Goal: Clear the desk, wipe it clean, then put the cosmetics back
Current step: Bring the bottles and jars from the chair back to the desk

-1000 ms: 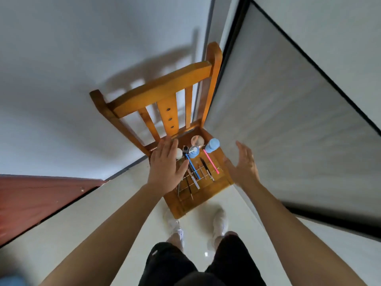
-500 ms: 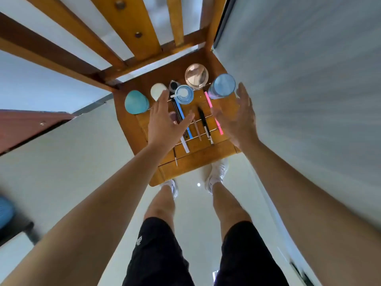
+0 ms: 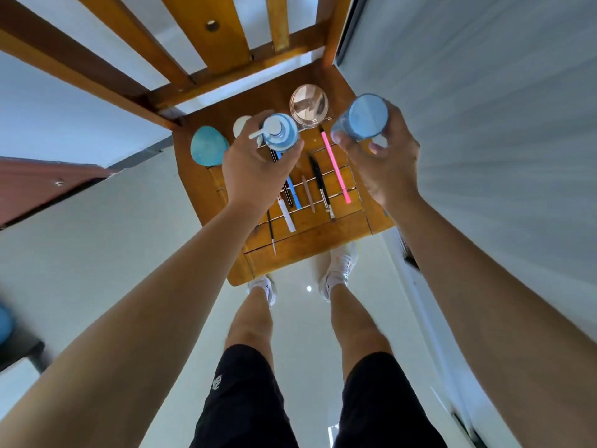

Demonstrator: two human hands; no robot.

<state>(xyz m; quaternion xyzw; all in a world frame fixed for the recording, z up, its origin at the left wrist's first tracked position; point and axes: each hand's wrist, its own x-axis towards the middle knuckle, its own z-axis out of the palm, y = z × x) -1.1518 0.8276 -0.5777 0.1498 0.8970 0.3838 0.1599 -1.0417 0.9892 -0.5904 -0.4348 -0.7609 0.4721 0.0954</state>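
Observation:
Cosmetics lie on the seat of a wooden chair (image 3: 323, 244) below me. My left hand (image 3: 255, 166) grips a blue pump bottle (image 3: 280, 132) with a white nozzle. My right hand (image 3: 381, 160) grips a blue-capped bottle (image 3: 365, 117) at the seat's right edge. Between them stands a clear jar with a rose-gold lid (image 3: 309, 104). A teal sponge (image 3: 207, 147) and a small white jar (image 3: 240, 124) sit at the seat's left. Several pens and brushes lie across the slats, among them a pink pencil (image 3: 336, 168), a black brush (image 3: 319, 182) and a white tube (image 3: 287, 216).
The chair's slatted back (image 3: 213, 30) rises at the top of the view. A grey surface (image 3: 484, 124) runs along the right, close to the chair. A red-brown panel (image 3: 38, 182) is at the left. My legs and white shoes (image 3: 339, 263) stand on the pale floor just before the seat.
I have leaned in closer over the chair. Both hands, open above the seat before, have closed around the pump bottle and the blue-capped bottle.

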